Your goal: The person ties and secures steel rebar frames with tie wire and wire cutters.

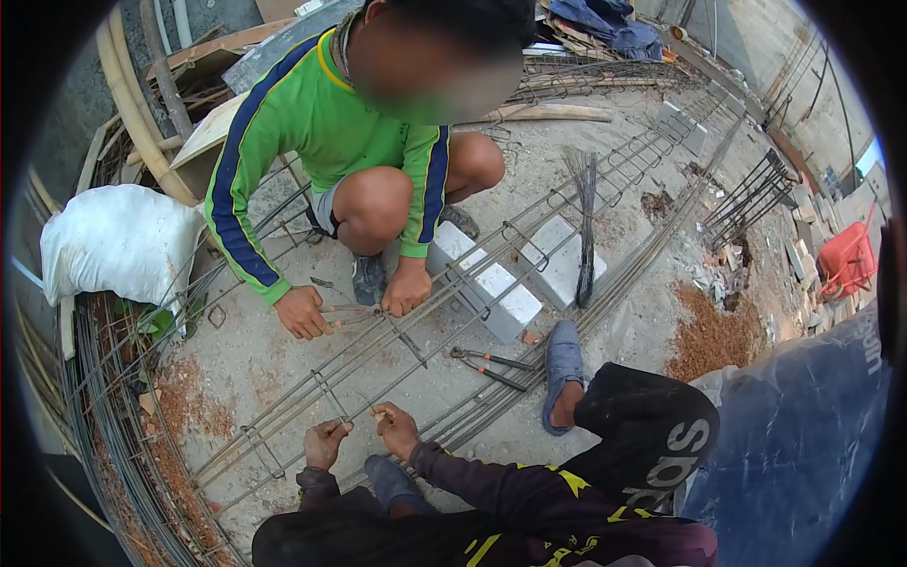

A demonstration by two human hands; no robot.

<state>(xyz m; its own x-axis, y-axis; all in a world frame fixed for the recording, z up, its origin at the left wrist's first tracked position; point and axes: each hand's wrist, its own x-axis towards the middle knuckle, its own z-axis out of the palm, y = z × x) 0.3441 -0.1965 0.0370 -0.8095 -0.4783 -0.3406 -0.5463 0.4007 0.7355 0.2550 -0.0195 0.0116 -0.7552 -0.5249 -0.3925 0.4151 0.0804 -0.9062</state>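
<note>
Both of my hands are at the near side of a long rebar cage [444, 295] with square stirrups. My left hand [326, 444] has its fingers pinched at a near bar, beside a stirrup [328, 392]. Just right of it, my right hand [397, 432] is closed, thumb and fingers together; anything between them is too small to make out. Pincers with orange handles [493, 363] lie on the ground to the right of my hands, partly over loose bars.
A co-worker in a green shirt [350, 123] squats across the cage, holding pincers [348, 317] at it. White blocks [487, 283] support the cage. Tie wire [586, 236] lies across it. A white sack [118, 248] stands left, a red wheelbarrow [846, 257] far right.
</note>
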